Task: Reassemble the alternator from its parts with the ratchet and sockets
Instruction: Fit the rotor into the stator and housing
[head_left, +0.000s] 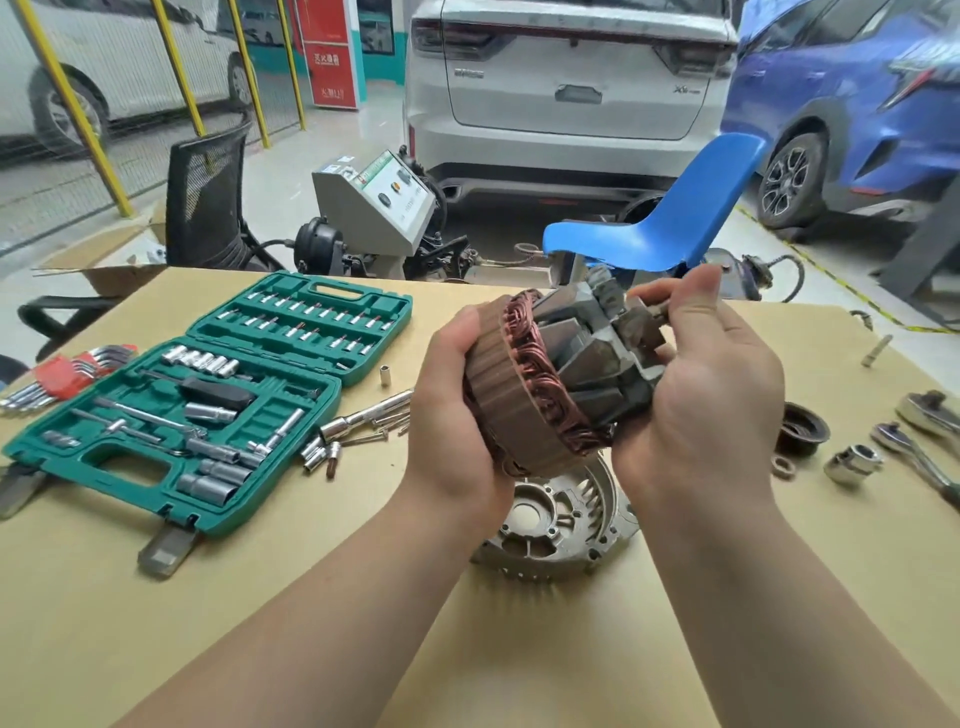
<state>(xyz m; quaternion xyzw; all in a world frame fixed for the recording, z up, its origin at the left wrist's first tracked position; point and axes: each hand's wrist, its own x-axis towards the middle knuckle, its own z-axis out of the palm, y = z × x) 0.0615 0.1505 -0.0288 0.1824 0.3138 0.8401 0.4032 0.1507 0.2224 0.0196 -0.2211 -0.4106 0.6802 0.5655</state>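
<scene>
My left hand (452, 405) grips the brown stator ring (511, 395) with its copper windings. My right hand (701, 384) holds the grey claw-pole rotor (597, 348), which sits partly inside the stator; both are raised above the table and tilted. Beneath them the silver alternator end housing (550, 530) lies flat on the cardboard-covered table (519, 649). A black pulley (802, 428), a small nut (783, 466), a large socket (854, 462) and two ratchets (919, 457) lie to the right.
An open green socket case (208, 400) sits at the left, with loose sockets, an extension bar and long bolts (358, 431) beside it. Hex keys in a red holder (67, 376) lie at the far left. A blue chair (670, 218) stands behind the table.
</scene>
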